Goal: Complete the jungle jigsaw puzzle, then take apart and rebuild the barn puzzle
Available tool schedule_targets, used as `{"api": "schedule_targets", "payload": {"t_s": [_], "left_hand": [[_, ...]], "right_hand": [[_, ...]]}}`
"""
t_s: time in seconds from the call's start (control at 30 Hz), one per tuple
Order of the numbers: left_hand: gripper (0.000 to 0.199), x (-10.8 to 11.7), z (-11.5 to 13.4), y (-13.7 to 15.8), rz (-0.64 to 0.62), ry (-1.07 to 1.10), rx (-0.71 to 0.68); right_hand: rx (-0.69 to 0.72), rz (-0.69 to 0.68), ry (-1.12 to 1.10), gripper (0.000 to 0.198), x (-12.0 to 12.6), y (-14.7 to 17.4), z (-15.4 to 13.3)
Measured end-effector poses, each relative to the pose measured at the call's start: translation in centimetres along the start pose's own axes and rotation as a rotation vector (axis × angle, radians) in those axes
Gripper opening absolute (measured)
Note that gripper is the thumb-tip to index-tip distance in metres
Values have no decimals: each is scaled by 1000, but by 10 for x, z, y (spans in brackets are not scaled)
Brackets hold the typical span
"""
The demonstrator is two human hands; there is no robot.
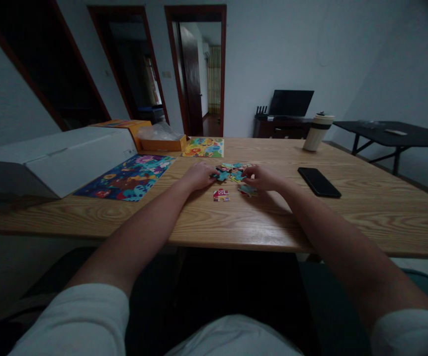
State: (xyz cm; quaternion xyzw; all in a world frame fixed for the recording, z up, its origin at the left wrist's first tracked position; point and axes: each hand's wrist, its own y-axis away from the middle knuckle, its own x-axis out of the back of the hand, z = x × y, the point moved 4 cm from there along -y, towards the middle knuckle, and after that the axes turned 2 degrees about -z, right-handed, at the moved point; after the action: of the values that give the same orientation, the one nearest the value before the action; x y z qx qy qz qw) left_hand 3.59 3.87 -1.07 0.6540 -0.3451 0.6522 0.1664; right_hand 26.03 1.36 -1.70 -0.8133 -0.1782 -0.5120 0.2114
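A loose pile of jigsaw puzzle pieces (229, 171), mostly teal with some yellow and pink, lies on the wooden table between my hands. From the left, my left hand (199, 176) reaches in with curled fingers closed on a puzzle piece at the pile's edge. My right hand (260, 177) pinches another puzzle piece on the opposite side, its fingertips pointing inward. Nearer to me, a red and white puzzle piece (221, 195) lies apart from the pile. Below my right fingers rests a pale teal piece (247, 190). My fingers partly cover the pieces they touch.
On the left lie a dark blue picture sheet (128, 178) and a yellow picture sheet (203, 148). Beside them are a large white box (84, 153) and an orange box (164, 144) holding clear plastic. To the right are a phone (318, 182) and a cream tumbler (317, 133).
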Motion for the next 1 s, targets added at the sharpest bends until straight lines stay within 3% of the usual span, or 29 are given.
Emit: {"api": "schedule_targets", "payload": {"t_s": [0.13, 0.27, 0.33, 0.43, 0.67, 0.8, 0.93, 1.0], "left_hand": [[31, 8, -2, 0, 121, 84, 38], [30, 12, -14, 2, 283, 574, 197], [30, 9, -15, 1, 298, 796, 230], [29, 6, -10, 0, 260, 943, 183], [33, 10, -3, 1, 177, 970, 176], [30, 16, -6, 5, 135, 890, 197], [29, 21, -27, 12, 55, 694, 305], [29, 17, -43, 17, -67, 581, 391]], "right_hand": [[7, 34, 8, 23, -1, -2, 5], [14, 78, -69, 27, 0, -3, 5], [11, 76, -96, 28, 0, -2, -1], [48, 41, -71, 29, -1, 0, -14], [-45, -148, -72, 46, -12, 4, -29], [-31, -135, -38, 44, -10, 3, -24], [-76, -144, 59, 44, -9, 2, -12], [-96, -201, 59, 42, -10, 2, -7]]}}
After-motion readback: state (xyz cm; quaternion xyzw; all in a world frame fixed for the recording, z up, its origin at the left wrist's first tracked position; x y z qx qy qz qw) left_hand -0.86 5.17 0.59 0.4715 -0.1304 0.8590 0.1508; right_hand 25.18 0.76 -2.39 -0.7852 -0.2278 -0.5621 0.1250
